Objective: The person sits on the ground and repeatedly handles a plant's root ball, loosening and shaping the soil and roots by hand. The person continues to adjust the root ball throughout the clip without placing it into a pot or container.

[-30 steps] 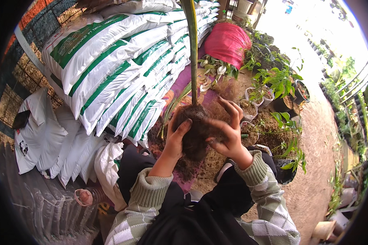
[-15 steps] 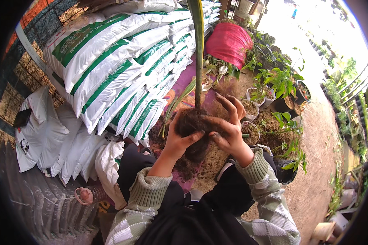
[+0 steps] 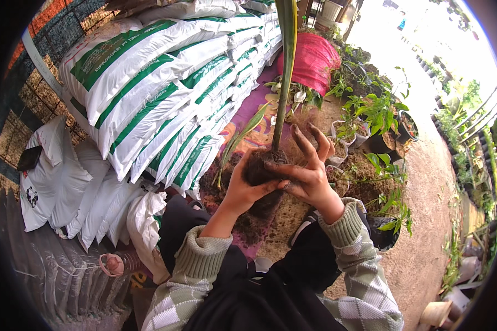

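Observation:
A snake plant [image 3: 286, 71] with one tall, yellow-edged leaf stands nearly upright between my hands, leaning slightly right. Dark soil and roots form a ball [image 3: 255, 168] at its base. My left hand [image 3: 242, 187] is wrapped round the left side of this ball. Pressing on its right side are the thumb and index finger of my right hand [image 3: 313, 175], while the other fingers are raised off it. Soil darkens the fingers of both hands. Another long leaf [image 3: 247, 132] lies on the purple patterned sheet [image 3: 259, 113] beyond my left hand.
White and green sacks [image 3: 149, 83] are stacked high at the left. Nearer lie plain white bags [image 3: 66, 185] and clear plastic wrapping [image 3: 61, 276]. A pink-red sack [image 3: 310, 60] stands at the far side. Potted leafy plants [image 3: 378, 116] line the right, beside a bare path [image 3: 425, 204].
The leaf has tilted to the right at its top. The root ball has shifted slightly right, and my right thumb has moved closer to my left thumb.

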